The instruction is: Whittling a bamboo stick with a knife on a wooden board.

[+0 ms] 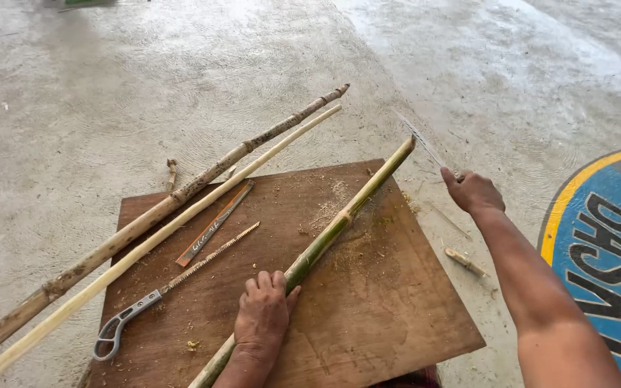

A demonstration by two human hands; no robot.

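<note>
Grey concrete floor point(109, 93) was noted, a brown board point(368, 302) laid on it. Two long bamboo poles point(145, 223) were seen at left, a saw point(174, 284) beside them. The green bamboo stalk point(339, 223) was pinned to the board by the left hand point(264, 312). A thin blade point(425, 147) was gripped in the right hand point(472, 190). A blue, yellow-rimmed sign point(612, 244) lay far right.

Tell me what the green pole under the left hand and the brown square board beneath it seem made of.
The green jointed pole looks like fresh bamboo: visible nodes, glossy green skin. The brown square board looks like plywood or hardboard, matte and sawdust-strewn; which one is unclear. The left hand grips the pole.
</note>
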